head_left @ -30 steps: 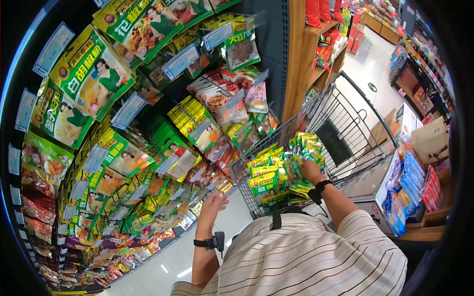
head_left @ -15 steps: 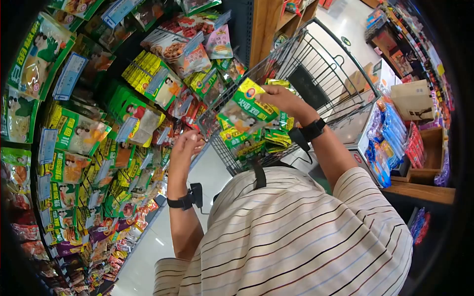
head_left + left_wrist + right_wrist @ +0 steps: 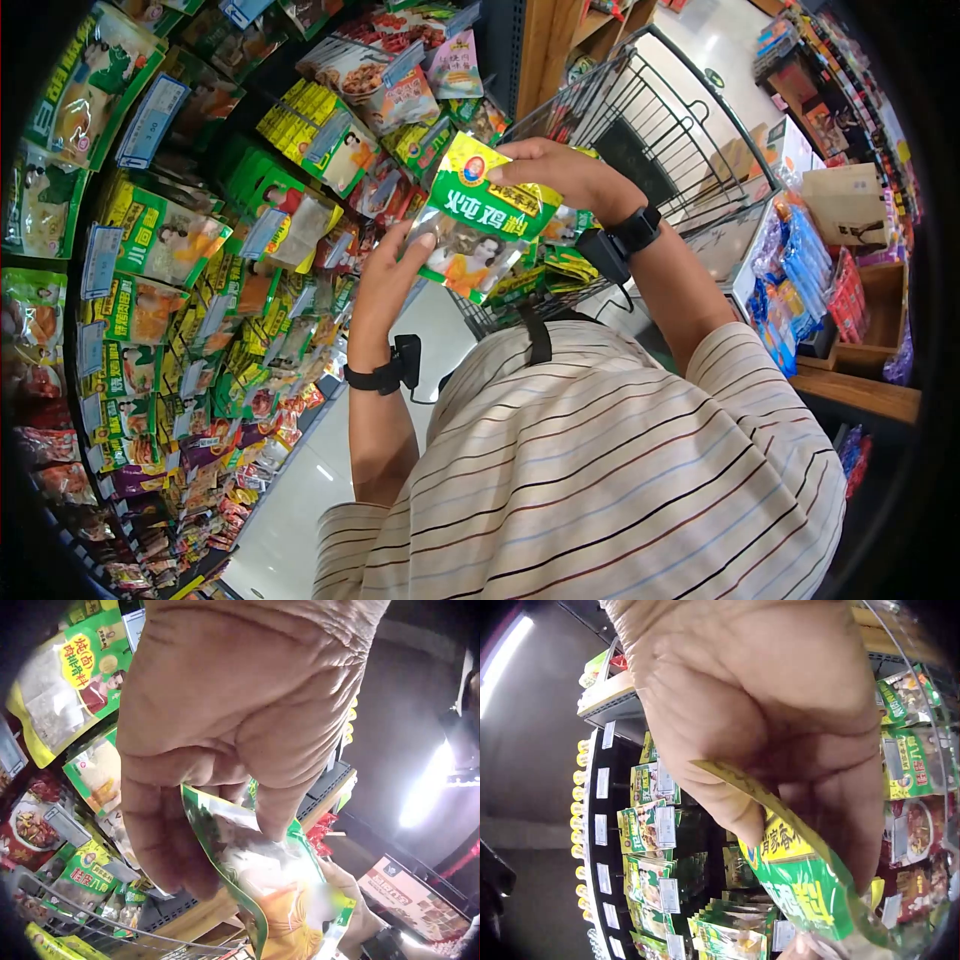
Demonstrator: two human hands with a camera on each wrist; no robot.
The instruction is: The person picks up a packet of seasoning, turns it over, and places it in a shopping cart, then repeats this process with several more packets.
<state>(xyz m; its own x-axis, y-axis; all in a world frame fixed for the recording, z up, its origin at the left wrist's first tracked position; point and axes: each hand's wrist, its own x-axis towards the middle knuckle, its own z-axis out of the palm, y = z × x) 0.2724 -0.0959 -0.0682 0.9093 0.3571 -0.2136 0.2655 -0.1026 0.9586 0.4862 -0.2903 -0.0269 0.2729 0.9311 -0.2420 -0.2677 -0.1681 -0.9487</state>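
Observation:
A green and yellow spice packet [image 3: 480, 215] with a clear window is held up between both hands, tilted, in front of the shopper's striped shirt. My right hand [image 3: 575, 180] pinches its yellow top edge, thumb on the printed front. At the opposite lower corner, my left hand [image 3: 385, 280] grips it between thumb and fingers. In the left wrist view the packet [image 3: 274, 892] shows its window side under the thumb. The right wrist view has the thumb pressing the printed face of the packet [image 3: 802, 881]. Similar packets [image 3: 570, 265] lie in the wire shopping cart below.
The shopping cart [image 3: 615, 150] stands ahead and to the right. Along the left runs a shelf wall of hanging seasoning packets [image 3: 175, 235] with price tags [image 3: 152, 120]. On the right are a wooden display stand [image 3: 860, 390] and blue bagged goods [image 3: 805, 265].
My right hand has lifted the packet out of the cart and brought it left. My left hand, free before, has moved to the packet and taken its lower corner.

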